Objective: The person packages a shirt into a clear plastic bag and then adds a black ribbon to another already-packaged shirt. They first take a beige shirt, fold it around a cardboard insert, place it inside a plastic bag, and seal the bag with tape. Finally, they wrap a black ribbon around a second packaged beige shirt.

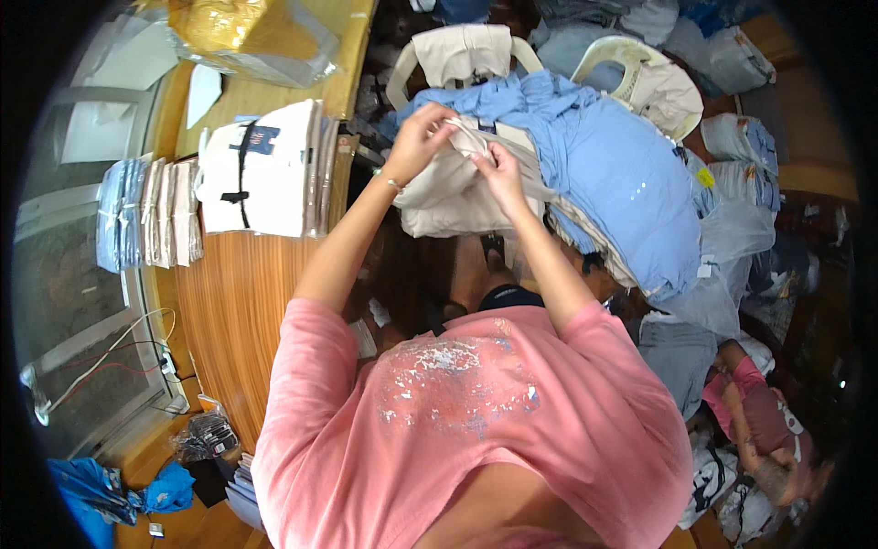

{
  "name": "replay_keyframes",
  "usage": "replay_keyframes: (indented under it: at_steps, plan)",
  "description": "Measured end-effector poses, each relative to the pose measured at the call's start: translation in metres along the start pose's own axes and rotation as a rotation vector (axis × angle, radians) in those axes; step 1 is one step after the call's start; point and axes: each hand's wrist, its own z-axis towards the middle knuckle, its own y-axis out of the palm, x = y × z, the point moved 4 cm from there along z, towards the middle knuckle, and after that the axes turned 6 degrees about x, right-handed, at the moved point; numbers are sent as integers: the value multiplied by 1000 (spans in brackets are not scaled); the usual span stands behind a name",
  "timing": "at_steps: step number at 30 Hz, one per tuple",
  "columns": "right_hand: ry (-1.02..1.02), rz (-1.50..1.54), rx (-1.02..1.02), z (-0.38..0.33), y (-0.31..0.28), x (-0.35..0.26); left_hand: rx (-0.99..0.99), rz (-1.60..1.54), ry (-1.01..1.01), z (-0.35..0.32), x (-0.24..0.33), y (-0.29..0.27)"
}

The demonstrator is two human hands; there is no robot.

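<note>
My left hand (422, 146) is closed, its fingers pinching an edge of a cream cloth (437, 188). Just to the right, my right hand (500, 176) grips the same edge between thumb and fingers, and the bit of cloth between the two hands is bunched up. The rest of it hangs and lies in folds over the pile in front of me. A dark label patch shows just beyond the fingers. Against the cloth's right side lies a large heap of light blue fabric (622, 178).
A wooden table (233, 311) at left bears a tied cream fabric bundle (283, 178) and stacks of folded blue and beige packs (146, 215). Two cream plastic chairs (526, 57) stand beyond. Bagged fabric (736, 215) lines the right, where another person (764, 421) sits low.
</note>
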Motion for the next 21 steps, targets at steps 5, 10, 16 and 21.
replay_keyframes:
  at_steps: [5, 10, 16, 21]
  plan:
    - [-245, 123, -234, 15, 7, -214, 226, -352, 144, 16, 116, -76]
    - [-607, -81, -303, 21, 9, -369, 207, -510, 282, 42, 222, -128]
    - [-333, 43, -541, 29, 5, -350, 141, -351, 91, 25, 212, -129]
    - [20, -155, -473, 4, 0, -207, 111, -275, -201, -41, 106, -78]
